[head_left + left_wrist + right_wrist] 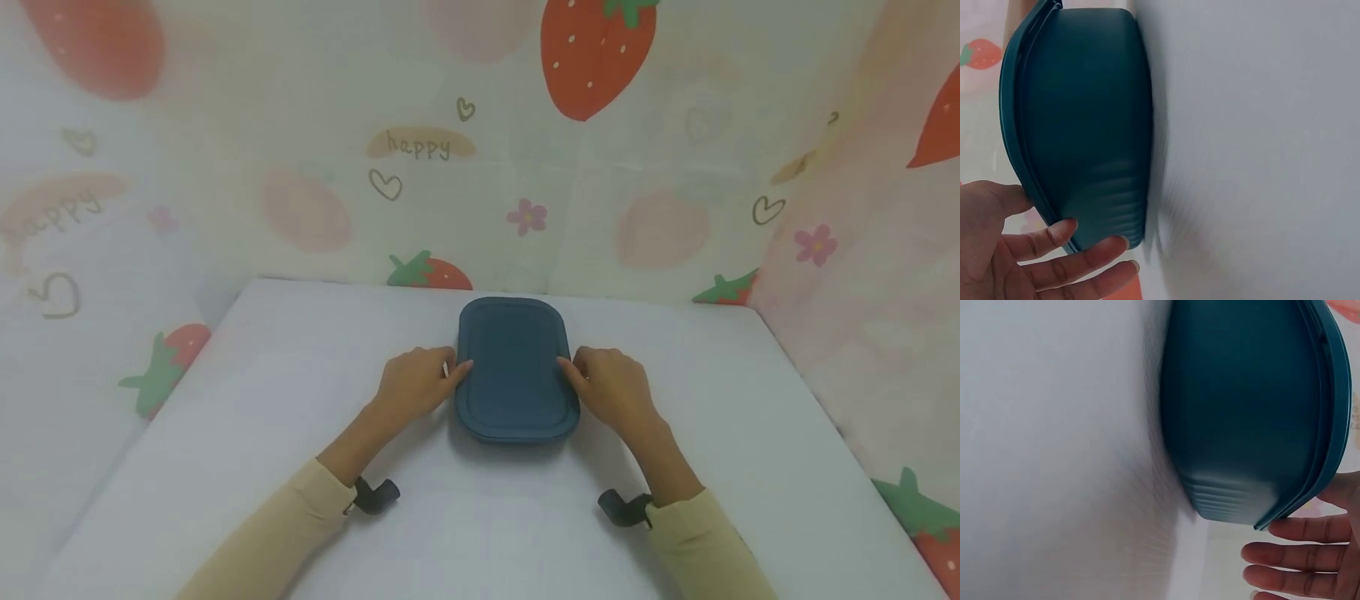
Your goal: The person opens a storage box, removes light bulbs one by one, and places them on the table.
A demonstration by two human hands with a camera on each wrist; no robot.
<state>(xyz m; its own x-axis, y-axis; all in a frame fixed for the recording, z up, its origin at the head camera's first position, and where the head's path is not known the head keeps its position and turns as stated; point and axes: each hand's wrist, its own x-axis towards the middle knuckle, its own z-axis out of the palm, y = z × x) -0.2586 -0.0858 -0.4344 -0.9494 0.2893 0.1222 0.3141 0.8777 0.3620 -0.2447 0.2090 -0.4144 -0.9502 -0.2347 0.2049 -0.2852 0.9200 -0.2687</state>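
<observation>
A dark blue rectangular food container (517, 371) with a rounded lid sits on the white table, its long side pointing away from me. My left hand (416, 382) grips the left edge, thumb over the lid's rim. Opposite it, my right hand (617, 385) holds the right edge in the same way. In the left wrist view, the index finger of the left hand (1029, 262) touches just under the rim, and the ribbed container side (1085, 125) shows. The right wrist view has the right hand (1310, 556) with thumb and index finger at the rim of the container (1241, 412).
The white table (300, 333) ends at a back wall cloth (337, 83) printed with strawberries, hearts and flowers. Similar cloth hangs along both sides. A black wrist device (377, 496) sits at the left cuff and another black device (625, 508) at the right.
</observation>
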